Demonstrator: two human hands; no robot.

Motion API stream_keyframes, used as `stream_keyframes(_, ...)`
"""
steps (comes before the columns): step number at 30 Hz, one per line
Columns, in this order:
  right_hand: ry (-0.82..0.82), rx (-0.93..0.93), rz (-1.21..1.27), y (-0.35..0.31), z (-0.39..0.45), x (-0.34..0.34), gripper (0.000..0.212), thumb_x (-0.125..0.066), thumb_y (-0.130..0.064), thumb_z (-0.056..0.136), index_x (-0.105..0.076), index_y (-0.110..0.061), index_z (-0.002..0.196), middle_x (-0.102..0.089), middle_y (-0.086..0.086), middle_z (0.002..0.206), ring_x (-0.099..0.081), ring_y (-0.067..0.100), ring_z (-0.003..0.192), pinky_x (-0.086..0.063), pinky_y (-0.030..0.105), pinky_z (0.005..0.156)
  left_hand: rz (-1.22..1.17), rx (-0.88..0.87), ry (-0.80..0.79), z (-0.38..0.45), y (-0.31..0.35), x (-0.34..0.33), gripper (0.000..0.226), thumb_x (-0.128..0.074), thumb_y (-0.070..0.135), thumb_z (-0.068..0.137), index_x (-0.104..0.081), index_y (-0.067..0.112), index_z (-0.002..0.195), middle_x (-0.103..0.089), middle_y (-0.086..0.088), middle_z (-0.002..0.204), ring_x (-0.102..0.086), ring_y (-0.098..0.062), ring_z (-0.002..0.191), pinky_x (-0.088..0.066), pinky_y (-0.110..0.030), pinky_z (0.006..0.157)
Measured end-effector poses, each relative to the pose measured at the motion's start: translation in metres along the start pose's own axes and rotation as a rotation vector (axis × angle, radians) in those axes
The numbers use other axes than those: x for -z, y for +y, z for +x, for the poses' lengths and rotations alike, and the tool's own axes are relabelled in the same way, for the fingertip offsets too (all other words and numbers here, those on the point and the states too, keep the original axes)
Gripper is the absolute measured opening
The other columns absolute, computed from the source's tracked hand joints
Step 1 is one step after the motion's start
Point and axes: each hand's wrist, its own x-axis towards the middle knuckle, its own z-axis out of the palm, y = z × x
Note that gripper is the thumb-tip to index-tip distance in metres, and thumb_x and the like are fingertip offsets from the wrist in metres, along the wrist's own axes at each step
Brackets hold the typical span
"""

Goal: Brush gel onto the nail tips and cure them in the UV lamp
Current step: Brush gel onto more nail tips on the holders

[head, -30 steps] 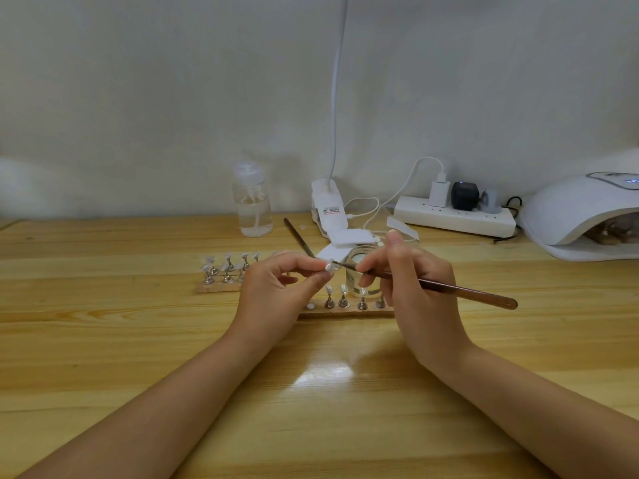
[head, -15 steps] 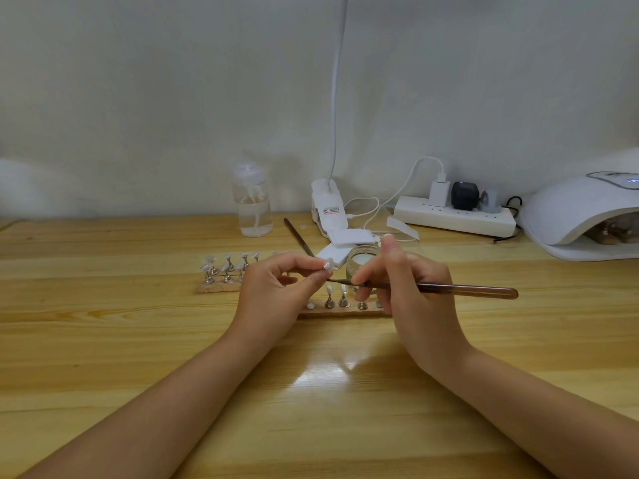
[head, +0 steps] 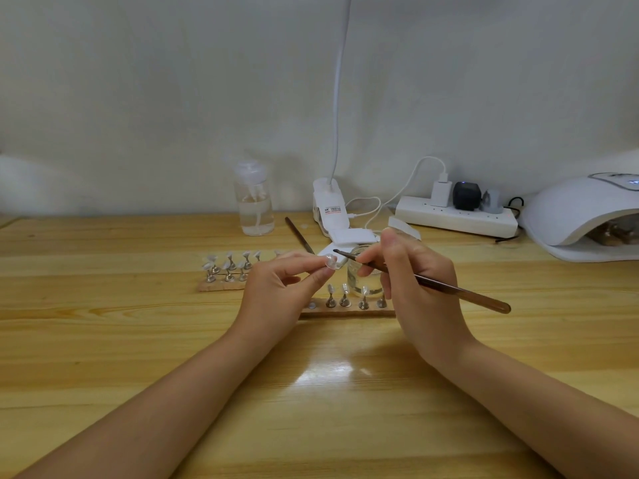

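Nail tip pinched, brush poised just beside it

The left hand [head: 276, 292] pinches a clear nail tip [head: 329, 262] between thumb and forefinger; the right hand [head: 415, 285] grips the brush [head: 460, 292], fingers curled round its shaft — bristles just right of the tip. The UV lamp [head: 581, 216] sits well off to the right of those fingers.

Both forearms reach in from 6 o'clock; the left hand [head: 276, 292] pinches with thumb and forefinger, the right hand [head: 418, 285] curled in a pen-style grip.
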Motion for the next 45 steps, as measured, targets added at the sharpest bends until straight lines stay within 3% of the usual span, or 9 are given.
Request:
stream_keyframes(7, -0.008, -0.048, 0.028, -0.0021, -0.0022, -0.0015, 0.037, -0.045, -0.038, 0.084, -0.067, -0.016, 0.064, -0.063, 0.001, 0.055, -0.051, 0.002, 0.045, -0.038, 0.012, 0.045, 0.009, 0.002, -0.005, 0.0004, -0.0013, -0.0001, 0.018, -0.068, 0.01, 0.077, -0.071, 0.027, 0.081, -0.07, 0.009, 0.087, -0.065, -0.009, 0.086, -0.053, -0.044, 0.078)
stream_keyframes(12, 0.016, -0.035, 0.085, -0.001, -0.0033, 0.0006, 0.044, -0.046, -0.034, 0.091, -0.066, -0.014, 0.057, -0.061, 0.002, 0.048, -0.051, 0.002, 0.042, -0.037, 0.008, 0.049, -0.03, 0.039, 0.027, 0.0005, -0.0042, 0.0011, 0.018, -0.071, 0.015, 0.073, -0.071, 0.032, 0.079, -0.071, 0.016, 0.081, -0.066, -0.002, 0.08, -0.053, -0.017, 0.066)
stream_keyframes(14, 0.025, -0.023, 0.069, -0.0003, -0.0017, 0.0012, 0.041, -0.042, -0.03, 0.089, -0.066, -0.015, 0.059, -0.061, 0.0, 0.05, -0.052, 0.002, 0.043, -0.037, 0.008, 0.05, -0.028, 0.055, 0.043, 0.001, -0.0047, 0.0013, 0.017, -0.073, 0.015, 0.072, -0.071, 0.031, 0.078, -0.071, 0.016, 0.079, -0.065, -0.001, 0.077, -0.051, -0.013, 0.066)
stream_keyframes(19, 0.017, -0.006, -0.006, -0.0007, 0.0006, 0.0, 0.036, -0.044, -0.035, 0.092, -0.066, -0.024, 0.066, -0.063, -0.008, 0.059, -0.053, -0.001, 0.051, -0.039, 0.009, 0.051, -0.024, 0.066, 0.042, 0.0007, -0.0024, 0.0006, 0.013, -0.073, 0.012, 0.072, -0.072, 0.024, 0.076, -0.072, 0.006, 0.078, -0.066, -0.008, 0.075, -0.055, -0.021, 0.069)
stream_keyframes(27, -0.005, -0.036, 0.061, -0.0003, -0.0008, 0.0018, 0.041, -0.044, -0.039, 0.084, -0.067, -0.016, 0.06, -0.061, 0.0, 0.05, -0.052, 0.0, 0.044, -0.037, 0.007, 0.049, 0.018, 0.057, 0.066, -0.0013, 0.0038, 0.0011, 0.019, -0.072, 0.012, 0.075, -0.071, 0.031, 0.076, -0.071, 0.016, 0.081, -0.066, -0.009, 0.084, -0.051, -0.044, 0.086)
stream_keyframes(30, 0.015, -0.019, 0.071, 0.0003, 0.0001, 0.0029, 0.042, -0.043, -0.037, 0.085, -0.067, -0.014, 0.06, -0.061, 0.001, 0.049, -0.052, 0.0, 0.045, -0.037, 0.007, 0.05, 0.023, 0.06, 0.064, -0.0014, 0.0044, 0.001, 0.02, -0.072, 0.011, 0.075, -0.071, 0.031, 0.076, -0.071, 0.016, 0.081, -0.066, -0.009, 0.086, -0.05, -0.046, 0.087)
stream_keyframes(36, -0.046, 0.035, -0.049, -0.001, 0.0027, 0.0004, 0.03, -0.044, -0.034, 0.087, -0.066, -0.022, 0.069, -0.059, -0.014, 0.054, -0.054, -0.002, 0.049, -0.037, 0.007, 0.049, 0.043, 0.037, 0.033, -0.0016, 0.0035, 0.0006, 0.014, -0.071, 0.012, 0.076, -0.072, 0.026, 0.079, -0.071, 0.01, 0.083, -0.065, -0.013, 0.084, -0.05, -0.05, 0.083)
stream_keyframes(40, -0.046, 0.017, -0.044, 0.0003, 0.0022, 0.001, 0.035, -0.046, -0.035, 0.085, -0.068, -0.015, 0.068, -0.063, -0.003, 0.059, -0.053, 0.0, 0.046, -0.037, 0.008, 0.047, 0.035, 0.027, 0.046, -0.0015, 0.0032, 0.0005, 0.017, -0.071, 0.011, 0.075, -0.072, 0.027, 0.077, -0.071, 0.01, 0.082, -0.065, -0.014, 0.084, -0.05, -0.05, 0.084)
stream_keyframes(45, 0.028, -0.012, 0.063, 0.0017, 0.0025, 0.0041, 0.043, -0.046, -0.039, 0.087, -0.066, -0.017, 0.056, -0.061, 0.001, 0.049, -0.055, 0.003, 0.047, -0.038, 0.008, 0.051, 0.012, 0.045, 0.055, -0.0018, 0.0041, 0.0, 0.019, -0.071, 0.009, 0.075, -0.072, 0.028, 0.075, -0.071, 0.009, 0.08, -0.065, -0.016, 0.086, -0.049, -0.05, 0.086)
